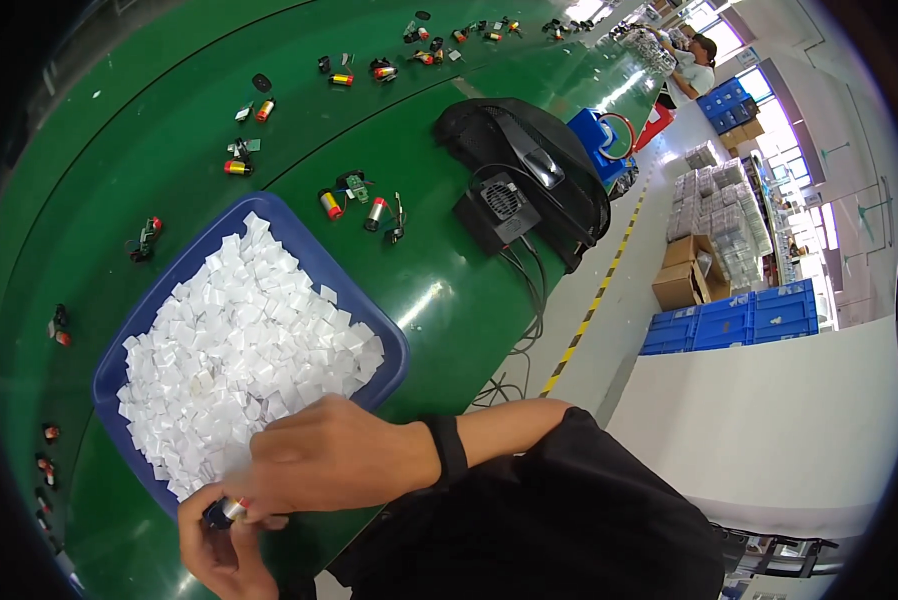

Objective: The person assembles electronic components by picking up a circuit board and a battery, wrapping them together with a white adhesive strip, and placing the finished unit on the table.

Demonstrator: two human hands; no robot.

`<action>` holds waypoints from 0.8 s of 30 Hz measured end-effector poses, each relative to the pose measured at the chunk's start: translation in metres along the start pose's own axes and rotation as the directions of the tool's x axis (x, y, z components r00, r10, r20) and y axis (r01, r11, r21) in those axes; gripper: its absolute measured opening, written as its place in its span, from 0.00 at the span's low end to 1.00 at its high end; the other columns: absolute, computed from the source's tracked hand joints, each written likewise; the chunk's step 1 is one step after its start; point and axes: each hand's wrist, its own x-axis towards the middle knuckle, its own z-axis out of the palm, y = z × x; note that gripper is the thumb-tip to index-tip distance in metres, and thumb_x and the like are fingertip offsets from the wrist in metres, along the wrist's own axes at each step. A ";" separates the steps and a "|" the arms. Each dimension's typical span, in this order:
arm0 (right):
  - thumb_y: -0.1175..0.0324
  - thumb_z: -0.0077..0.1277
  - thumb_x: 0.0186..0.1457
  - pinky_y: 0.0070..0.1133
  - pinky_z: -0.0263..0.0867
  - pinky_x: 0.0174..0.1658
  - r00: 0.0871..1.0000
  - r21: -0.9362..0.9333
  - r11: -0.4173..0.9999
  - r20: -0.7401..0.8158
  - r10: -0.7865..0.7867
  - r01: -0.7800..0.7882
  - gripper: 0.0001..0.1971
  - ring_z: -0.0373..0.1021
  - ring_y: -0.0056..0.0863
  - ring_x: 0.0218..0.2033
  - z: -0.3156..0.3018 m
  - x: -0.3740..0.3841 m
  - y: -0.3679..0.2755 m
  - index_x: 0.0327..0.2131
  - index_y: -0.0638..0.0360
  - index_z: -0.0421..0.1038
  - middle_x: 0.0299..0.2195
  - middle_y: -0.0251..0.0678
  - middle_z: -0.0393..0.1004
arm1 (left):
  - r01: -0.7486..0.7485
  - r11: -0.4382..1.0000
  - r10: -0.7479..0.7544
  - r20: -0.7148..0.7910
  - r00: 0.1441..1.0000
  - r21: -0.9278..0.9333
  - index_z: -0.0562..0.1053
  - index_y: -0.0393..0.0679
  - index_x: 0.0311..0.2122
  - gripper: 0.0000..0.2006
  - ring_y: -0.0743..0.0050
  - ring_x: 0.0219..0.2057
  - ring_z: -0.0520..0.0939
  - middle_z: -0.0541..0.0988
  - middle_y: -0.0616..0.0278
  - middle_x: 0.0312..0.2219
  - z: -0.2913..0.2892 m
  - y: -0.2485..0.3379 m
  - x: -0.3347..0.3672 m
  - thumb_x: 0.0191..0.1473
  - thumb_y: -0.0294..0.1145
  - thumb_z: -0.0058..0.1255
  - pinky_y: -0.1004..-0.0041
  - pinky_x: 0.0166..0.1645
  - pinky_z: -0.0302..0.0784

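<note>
A small cylindrical battery (234, 508) with a red end and a silver band sits in my left hand (219, 550), pinched between thumb and fingers beside a black part. My right hand (344, 455), with a black band at its wrist, reaches across from the right. Its curled fingers are closed at the battery, and their tips are partly hidden and blurred. Both hands are over the near edge of a blue tray (374, 320), which is heaped with small white square pieces (249, 340).
Several battery-and-circuit-board assemblies (239, 160) lie along the green table (439, 350). Right of the tray are two loose batteries, a black mesh bag (569, 205) and a black box with a fan grille (499, 205), cables trailing off the edge. Another person (694, 70) is at the far end.
</note>
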 end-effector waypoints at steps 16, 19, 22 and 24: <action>0.69 0.62 0.45 0.19 0.69 0.25 0.993 -0.235 0.964 0.049 -0.112 0.120 0.22 0.73 0.26 0.26 -0.005 0.005 0.014 0.47 0.56 0.74 0.30 0.32 0.74 | 0.368 0.909 -0.271 0.393 0.879 -0.195 0.74 0.34 0.38 0.09 0.79 0.31 0.79 0.77 0.61 0.35 -0.021 0.012 0.060 0.51 0.21 0.57 0.81 0.27 0.76; 0.66 0.64 0.46 0.18 0.70 0.27 0.998 -0.167 0.985 0.047 -0.029 0.036 0.25 0.73 0.26 0.26 0.002 0.009 0.008 0.49 0.56 0.72 0.30 0.32 0.75 | 0.164 0.987 -0.162 0.175 0.971 0.007 0.76 0.38 0.39 0.10 0.84 0.30 0.75 0.78 0.66 0.34 -0.044 0.013 0.117 0.53 0.28 0.58 0.83 0.30 0.71; 0.63 0.63 0.48 0.19 0.71 0.27 0.990 -0.169 0.979 0.063 0.129 -0.117 0.26 0.73 0.26 0.25 -0.007 -0.004 0.003 0.51 0.57 0.70 0.31 0.32 0.75 | 0.048 0.964 -0.071 0.077 0.994 0.262 0.79 0.41 0.36 0.10 0.82 0.29 0.74 0.80 0.67 0.30 -0.078 -0.021 0.183 0.53 0.35 0.59 0.79 0.36 0.69; 0.63 0.60 0.51 0.19 0.71 0.27 0.981 -0.301 0.947 0.182 -0.059 0.113 0.25 0.74 0.26 0.27 -0.009 -0.005 0.005 0.52 0.55 0.69 0.34 0.32 0.75 | -0.060 0.844 0.026 0.071 0.997 0.533 0.80 0.42 0.33 0.09 0.74 0.30 0.77 0.81 0.63 0.28 -0.101 -0.060 0.229 0.52 0.37 0.60 0.74 0.38 0.70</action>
